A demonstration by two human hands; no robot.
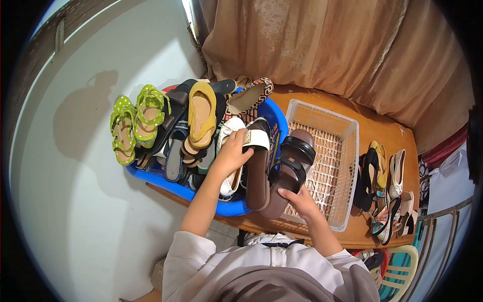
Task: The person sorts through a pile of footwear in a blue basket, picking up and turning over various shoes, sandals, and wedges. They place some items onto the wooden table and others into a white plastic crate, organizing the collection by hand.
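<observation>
My left hand (232, 155) is closed around the strap area of a brown-soled slide sandal (258, 178) with a wide white strap and a buckle-like ornament. Beside it, my right hand (302, 202) grips the sole of a brown slide sandal (289, 176) with two black straps, thumb on top. The two sandals lie close side by side. Beneath them is a blue basket (232, 208) heaped with shoes. White shoes sit in it just under my left hand, partly hidden. A yellow slingback (203, 118) and green polka-dot sandals (149, 113) top the heap.
A clear plastic basket (353, 166) with a lattice bottom stands to the right on the wooden table (377, 118). Several shoes, including a black pair (369, 173) and a white flat (397, 173), line the table's right side. Brown curtains (307, 40) hang behind; a pale chair (408, 264) stands below right.
</observation>
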